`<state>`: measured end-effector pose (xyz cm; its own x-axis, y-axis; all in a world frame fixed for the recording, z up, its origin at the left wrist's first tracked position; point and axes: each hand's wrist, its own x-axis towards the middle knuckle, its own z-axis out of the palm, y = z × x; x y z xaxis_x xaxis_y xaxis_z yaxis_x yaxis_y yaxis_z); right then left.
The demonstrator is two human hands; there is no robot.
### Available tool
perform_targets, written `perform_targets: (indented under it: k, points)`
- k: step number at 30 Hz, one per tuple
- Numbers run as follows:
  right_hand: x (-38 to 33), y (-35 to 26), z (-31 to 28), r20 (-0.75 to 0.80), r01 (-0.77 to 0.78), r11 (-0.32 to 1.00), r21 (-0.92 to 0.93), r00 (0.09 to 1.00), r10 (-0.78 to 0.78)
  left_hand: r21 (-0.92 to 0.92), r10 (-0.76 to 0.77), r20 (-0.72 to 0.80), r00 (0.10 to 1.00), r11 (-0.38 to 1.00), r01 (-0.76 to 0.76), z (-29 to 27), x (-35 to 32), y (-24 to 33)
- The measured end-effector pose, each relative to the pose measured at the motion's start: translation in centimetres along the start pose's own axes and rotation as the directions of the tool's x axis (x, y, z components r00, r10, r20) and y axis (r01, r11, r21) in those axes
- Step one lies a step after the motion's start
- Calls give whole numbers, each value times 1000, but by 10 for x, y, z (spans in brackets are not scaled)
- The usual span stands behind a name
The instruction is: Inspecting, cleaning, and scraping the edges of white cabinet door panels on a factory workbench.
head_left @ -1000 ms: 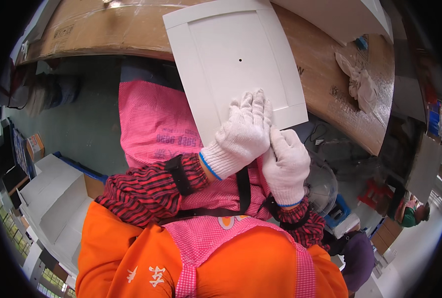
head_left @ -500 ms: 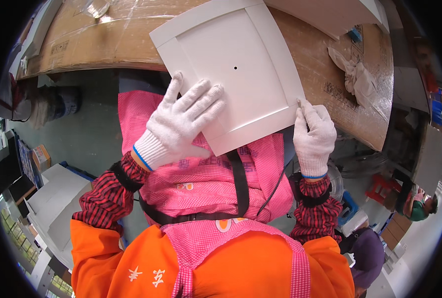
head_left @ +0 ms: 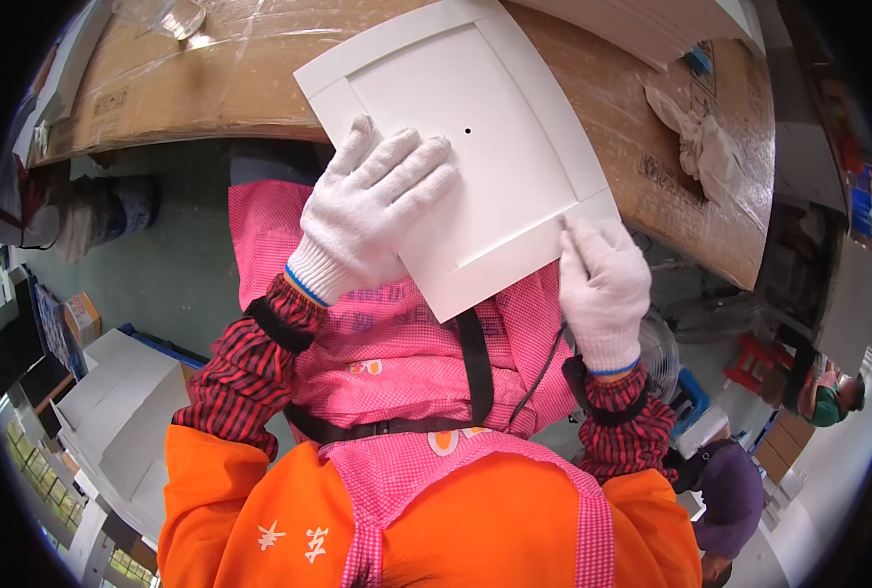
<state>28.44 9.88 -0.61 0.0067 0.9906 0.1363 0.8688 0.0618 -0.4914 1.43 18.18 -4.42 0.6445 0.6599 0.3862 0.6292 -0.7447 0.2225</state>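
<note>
A white framed panel [head_left: 499,186] with a small dark hole near its middle lies tilted across the edge of the work table, its near corner reaching over my lap. My left hand [head_left: 377,201], in a white knit glove, rests flat on the panel's left side with the fingers spread. Near the panel's right corner, my gloved right hand [head_left: 604,284] has its fingers pinched together over the inner edge of the frame. A tiny dark bit shows at those fingertips; what it is I cannot make out.
Brown sheeting under clear film covers the table [head_left: 210,88]. A crumpled white cloth [head_left: 700,147] lies right of the panel, and a clear cup [head_left: 179,18] stands far left. White boards [head_left: 642,24] are at the back. Two people [head_left: 730,500] are at the lower right.
My right hand has moved left and a little down, from the panel's right edge onto the frame. My left hand has shifted slightly right, and the panel has turned slightly clockwise.
</note>
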Motion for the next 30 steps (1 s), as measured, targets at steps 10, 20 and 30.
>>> perform_targets:
  k: [10, 20, 30]
  points:
    - [7, 16, -8, -28, -40, 998, -53, 999, 38, -15, 14, -48, 999, 1000, -15, 7, 4, 3]
    - [0, 15, -9, 15, -36, 997, -70, 999, 38, -35, 19, -28, 999, 999, -20, 9, 3, 2]
    - [-5, 5, -4, 29, 52, 997, -54, 998, -50, -61, -1, -41, 999, 998, -2, 9, 3, 3]
